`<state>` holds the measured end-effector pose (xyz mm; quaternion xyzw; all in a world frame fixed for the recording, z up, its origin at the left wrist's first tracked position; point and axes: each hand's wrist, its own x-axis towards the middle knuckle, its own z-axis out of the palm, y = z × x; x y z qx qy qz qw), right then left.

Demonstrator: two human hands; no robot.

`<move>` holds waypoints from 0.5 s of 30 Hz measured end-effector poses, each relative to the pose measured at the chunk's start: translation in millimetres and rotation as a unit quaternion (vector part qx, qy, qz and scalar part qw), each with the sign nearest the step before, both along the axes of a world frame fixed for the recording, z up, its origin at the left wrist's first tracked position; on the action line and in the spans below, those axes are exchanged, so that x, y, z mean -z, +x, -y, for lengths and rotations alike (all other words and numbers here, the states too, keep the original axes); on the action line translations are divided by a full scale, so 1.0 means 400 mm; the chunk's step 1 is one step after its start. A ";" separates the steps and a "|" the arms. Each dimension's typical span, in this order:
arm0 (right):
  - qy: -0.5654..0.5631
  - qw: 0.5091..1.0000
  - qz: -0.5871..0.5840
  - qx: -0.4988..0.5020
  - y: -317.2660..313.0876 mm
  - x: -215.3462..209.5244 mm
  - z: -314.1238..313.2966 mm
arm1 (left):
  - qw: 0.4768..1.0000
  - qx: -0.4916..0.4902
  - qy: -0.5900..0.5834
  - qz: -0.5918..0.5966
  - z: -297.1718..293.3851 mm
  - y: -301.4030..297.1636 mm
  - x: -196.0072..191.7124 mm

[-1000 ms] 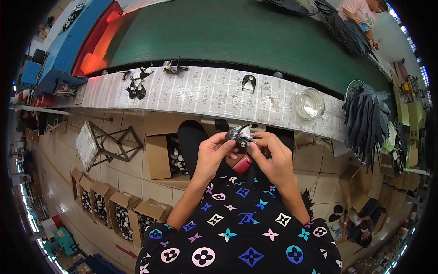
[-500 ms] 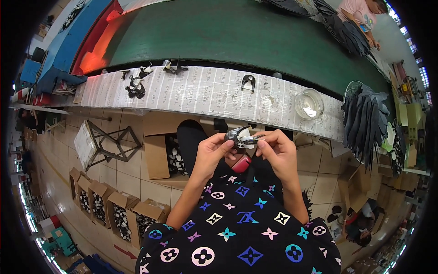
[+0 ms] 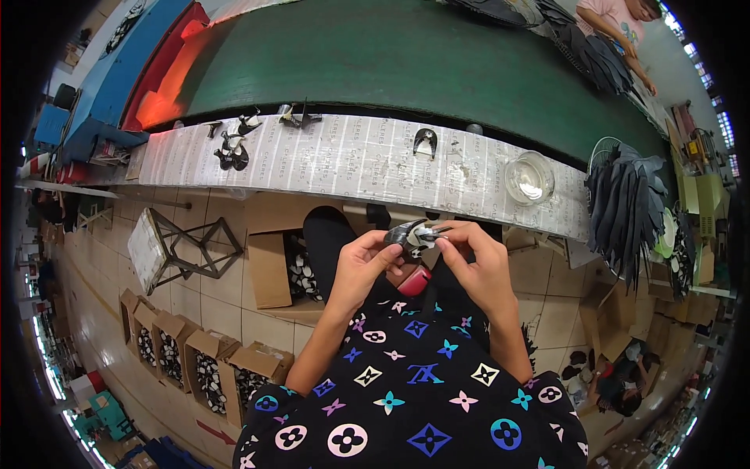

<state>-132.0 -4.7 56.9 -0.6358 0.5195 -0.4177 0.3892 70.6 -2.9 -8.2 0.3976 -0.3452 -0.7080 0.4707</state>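
Observation:
Above my lap, both hands work on one glossy black shoe piece [image 3: 403,234] with a white inner side. My left hand [image 3: 366,264] pinches its rounded black end between thumb and fingers. On the other side, my right hand [image 3: 474,256] has thumb and forefinger closed on the piece's narrow black-and-white edge. Fingers cover part of the piece, so its full shape is hidden. Ahead, a similar black arched piece [image 3: 425,143] with a white middle lies alone on the paper-covered ledge [image 3: 351,156].
A round clear dish [image 3: 530,178] stands right on the ledge; several black pieces [image 3: 232,150] lie left. Beyond runs a green belt [image 3: 391,62]. Grey strips hang in a wire rack [image 3: 629,203]. Cardboard boxes [image 3: 269,266] and a metal-framed stool [image 3: 191,246] occupy the floor. A co-worker [image 3: 613,23] is far right.
My right thumb and fingers have shifted slightly left along the edge, closer to the black piece's body. My left hand keeps its hold. The co-worker's arm has moved.

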 end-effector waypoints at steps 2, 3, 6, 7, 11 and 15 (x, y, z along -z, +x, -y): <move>-0.037 0.998 -0.050 -0.011 0.002 -0.006 0.003 | 1.000 0.003 0.002 0.000 -0.001 -0.001 0.000; -0.037 0.998 -0.051 -0.011 0.003 -0.005 0.004 | 1.000 0.005 0.000 0.009 -0.002 -0.001 -0.001; -0.068 0.996 -0.058 -0.029 0.005 -0.005 0.006 | 1.000 0.010 0.001 0.018 -0.002 -0.004 -0.007; -0.067 0.996 -0.058 -0.031 0.007 -0.006 0.005 | 1.000 0.011 0.005 0.019 -0.002 -0.006 -0.010; -0.073 0.994 -0.070 -0.030 0.008 -0.003 0.007 | 0.999 0.014 0.003 0.028 0.000 -0.007 -0.016; -0.062 0.995 -0.075 -0.004 0.011 0.000 0.006 | 0.999 0.015 0.002 0.033 -0.001 -0.006 -0.010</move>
